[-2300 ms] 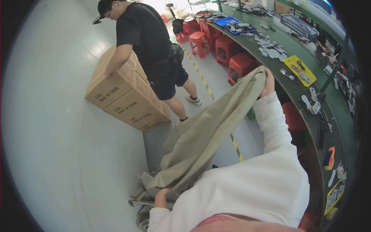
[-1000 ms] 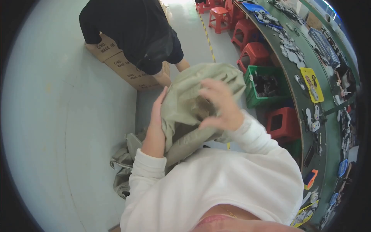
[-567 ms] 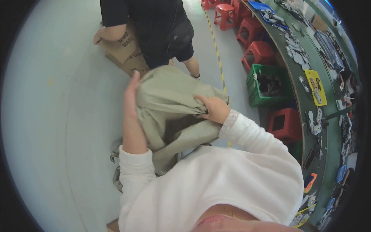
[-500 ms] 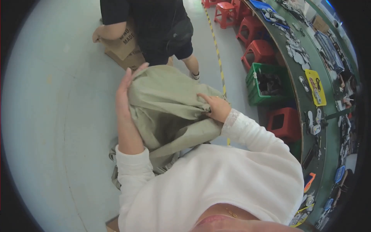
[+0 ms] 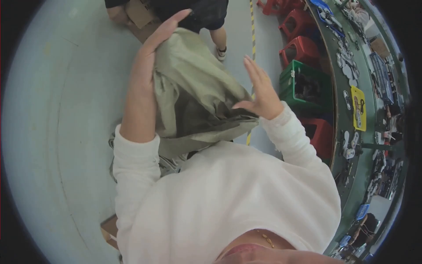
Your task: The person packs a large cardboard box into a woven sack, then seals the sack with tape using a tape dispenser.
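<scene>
A crumpled olive-green cloth (image 5: pixel 187 57) hangs in front of my chest, its folds parted around a dark hollow. Along its upper left edge lies my left hand (image 5: pixel 163 34), fingers stretched out past the fabric and the palm side against it. My right hand (image 5: pixel 266 94) is at the cloth's right edge, fingers raised and thumb spread away from them, gripping nothing. The lower part of the cloth drops in front of my white top, partly hidden by my left forearm.
Ahead, a person in dark clothes (image 5: pixel 211 13) stands beside a cardboard box (image 5: pixel 140 14). Red stools (image 5: pixel 303 50) and a green crate (image 5: pixel 288 83) line the long workbench (image 5: pixel 338 149) on the right, which bears many small parts and a yellow tray (image 5: pixel 358 125). Another carton (image 5: pixel 110 229) is at lower left.
My right hand has let go of the cloth's right side and opened its fingers. My left hand has risen, lifting the upper left of the cloth. The view has shifted slightly.
</scene>
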{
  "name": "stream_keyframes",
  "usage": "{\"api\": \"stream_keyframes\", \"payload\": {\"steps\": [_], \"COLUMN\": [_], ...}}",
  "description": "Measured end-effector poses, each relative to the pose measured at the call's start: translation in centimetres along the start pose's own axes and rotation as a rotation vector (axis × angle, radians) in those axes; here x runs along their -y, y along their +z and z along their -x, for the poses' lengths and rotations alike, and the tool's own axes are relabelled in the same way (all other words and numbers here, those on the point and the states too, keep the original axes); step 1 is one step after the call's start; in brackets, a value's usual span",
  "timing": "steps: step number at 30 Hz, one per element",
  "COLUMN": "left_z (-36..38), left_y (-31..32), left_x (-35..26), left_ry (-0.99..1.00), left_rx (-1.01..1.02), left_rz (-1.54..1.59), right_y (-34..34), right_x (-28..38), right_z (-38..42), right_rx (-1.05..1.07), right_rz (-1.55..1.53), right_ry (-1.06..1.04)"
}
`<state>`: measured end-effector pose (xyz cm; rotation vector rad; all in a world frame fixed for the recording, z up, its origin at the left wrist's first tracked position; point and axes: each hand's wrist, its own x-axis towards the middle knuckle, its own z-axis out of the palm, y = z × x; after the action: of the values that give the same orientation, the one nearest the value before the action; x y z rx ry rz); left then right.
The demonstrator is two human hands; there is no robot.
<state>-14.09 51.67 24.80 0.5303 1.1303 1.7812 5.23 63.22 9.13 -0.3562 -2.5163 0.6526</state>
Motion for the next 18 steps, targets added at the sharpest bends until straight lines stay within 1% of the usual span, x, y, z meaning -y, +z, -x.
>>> {"api": "stream_keyframes", "payload": {"steps": [3, 5, 6, 8, 9, 11, 12, 14, 15, 17, 18], "left_z": [-0.8, -1.5, -2.1, -3.5, -3.6, -3.6, -2.9, 0.5, 1.6, 2.7, 2.8], "left_y": [1.0, 0.4, -0.2, -2.5, -4.1, -7.7, -8.5, -8.6, -8.2, -7.7, -8.7], "left_x": [0.4, -0.4, -1.1, -3.0, -3.1, -2.2, -0.9, 3.5, 5.8, 11.6, 14.7], "left_ry": [0.0, 0.052, 0.071, 0.196, 0.214, 0.655, 0.775, 1.102, 1.181, 1.119, 1.098], "left_rx": [0.138, 0.207, 0.216, -0.024, -0.099, -0.449, -0.536, -0.452, -0.435, -0.198, -0.156], "left_rz": [-0.042, -0.059, -0.067, -0.47, -0.572, -0.948, -1.034, -1.075, -1.084, -1.31, -1.368], "right_y": [2.0, 4.4, 4.3, 1.8, 0.8, -1.3, -1.8, -1.0, -1.3, -1.6, -1.9], "right_x": [1.2, -0.5, -0.5, 1.1, 1.8, 2.4, 2.4, 2.1, 2.4, 4.2, 5.0], "right_z": [-2.2, -2.3, -2.8, -4.2, -4.5, -5.3, -5.6, -5.8, -5.9, -6.1, -6.2], "right_rx": [-0.034, 0.039, 0.061, 0.024, 0.029, -0.01, -0.024, -0.106, -0.122, -0.117, -0.095], "right_rz": [0.006, -0.186, -0.24, -0.472, -0.538, -0.911, -0.997, -1.246, -1.307, -1.616, -1.691], "right_ry": [-0.128, 0.002, 0.025, 0.28, 0.349, 0.645, 0.713, 0.937, 0.994, 1.064, 1.078]}}
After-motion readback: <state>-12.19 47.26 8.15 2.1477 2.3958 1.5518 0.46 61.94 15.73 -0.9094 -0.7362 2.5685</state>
